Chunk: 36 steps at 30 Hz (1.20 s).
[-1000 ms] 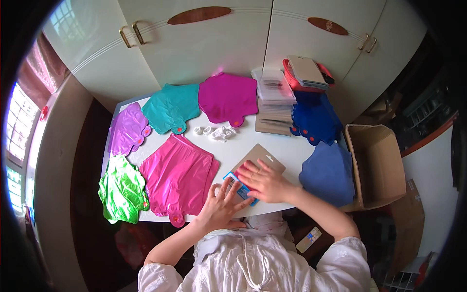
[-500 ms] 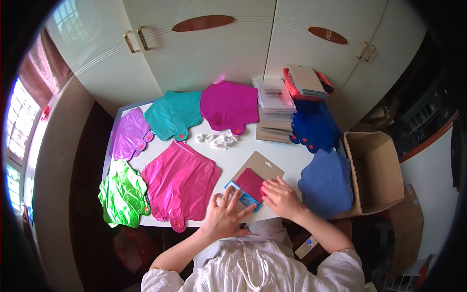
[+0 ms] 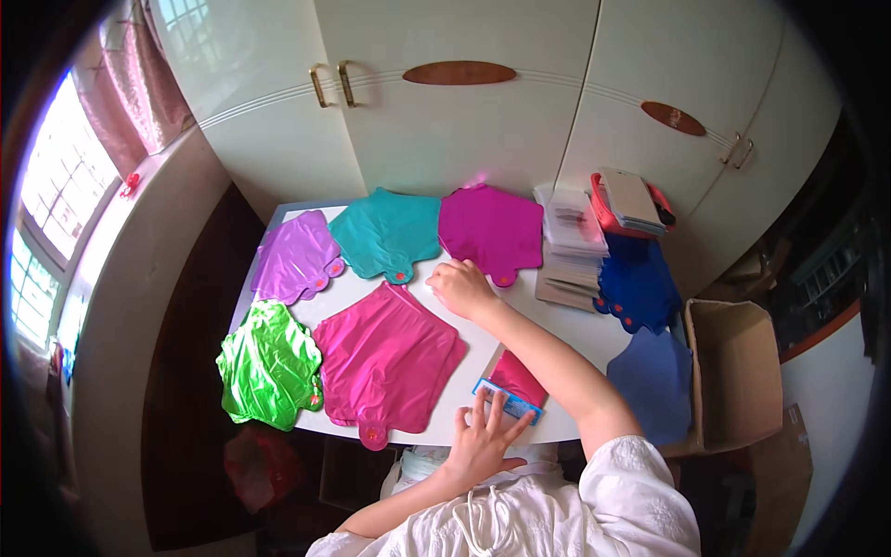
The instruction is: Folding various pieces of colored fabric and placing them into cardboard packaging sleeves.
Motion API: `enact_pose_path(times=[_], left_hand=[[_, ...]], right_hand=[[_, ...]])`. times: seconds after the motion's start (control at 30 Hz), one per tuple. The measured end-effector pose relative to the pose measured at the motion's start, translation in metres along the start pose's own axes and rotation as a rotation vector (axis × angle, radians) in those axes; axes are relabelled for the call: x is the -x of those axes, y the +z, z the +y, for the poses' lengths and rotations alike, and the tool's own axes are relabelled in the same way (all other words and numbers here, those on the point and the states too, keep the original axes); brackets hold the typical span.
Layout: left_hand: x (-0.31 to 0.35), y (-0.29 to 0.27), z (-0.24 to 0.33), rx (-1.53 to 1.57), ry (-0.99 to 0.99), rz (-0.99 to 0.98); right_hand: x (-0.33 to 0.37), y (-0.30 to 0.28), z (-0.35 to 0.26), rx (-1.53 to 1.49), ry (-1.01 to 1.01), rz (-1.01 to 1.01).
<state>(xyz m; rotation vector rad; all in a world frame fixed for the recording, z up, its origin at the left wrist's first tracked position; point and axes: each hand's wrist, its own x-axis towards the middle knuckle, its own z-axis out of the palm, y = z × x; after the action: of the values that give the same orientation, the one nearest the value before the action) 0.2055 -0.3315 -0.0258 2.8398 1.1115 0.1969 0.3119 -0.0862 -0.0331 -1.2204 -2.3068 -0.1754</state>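
Observation:
My left hand (image 3: 484,438) rests with spread fingers on a blue printed strip (image 3: 522,408) near the table's front edge. Beside the strip lies a folded dark-pink foil piece (image 3: 518,376) on a brown backing card, partly covered by my right forearm. My right hand (image 3: 460,288) reaches over the middle of the table. Its fingers are curled down, hiding their tips and whatever is in them. Left of it, a large pink foil balloon (image 3: 390,362) lies flat, with a teal foil balloon (image 3: 385,232) and a magenta one (image 3: 492,232) behind.
A purple foil balloon (image 3: 297,255) and a green one (image 3: 269,367) lie at the left. Stacked cards (image 3: 568,269), a red basket (image 3: 603,218), dark-blue balloons (image 3: 636,278) and a grey-blue one (image 3: 654,385) line the right side, beside an open cardboard box (image 3: 738,371).
My right hand has left the folded foil and reached forward and left, over where small white items lay. My left hand stays at the blue strip. The whole view has shifted.

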Motion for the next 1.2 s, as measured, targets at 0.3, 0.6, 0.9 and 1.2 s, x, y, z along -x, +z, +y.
enact_pose_path(times=[0.3, 0.6, 0.9, 1.2], left_hand=[[0.002, 0.001, -0.005, 0.046, -0.003, 0.018], [-0.001, 0.003, -0.003, 0.053, 0.003, 0.015], [-0.001, 0.002, -0.002, 0.039, -0.015, -0.028], [0.0, 0.004, -0.002, 0.006, -0.01, -0.025]], right_hand=[[0.001, -0.027, -0.008, 0.089, -0.14, 0.043], [0.145, -0.129, 0.025, -0.084, -0.075, -0.187], [0.177, -0.115, 0.014, -0.636, 0.7, -0.349], [0.165, -0.1, 0.009, -0.461, 0.653, -0.315]])
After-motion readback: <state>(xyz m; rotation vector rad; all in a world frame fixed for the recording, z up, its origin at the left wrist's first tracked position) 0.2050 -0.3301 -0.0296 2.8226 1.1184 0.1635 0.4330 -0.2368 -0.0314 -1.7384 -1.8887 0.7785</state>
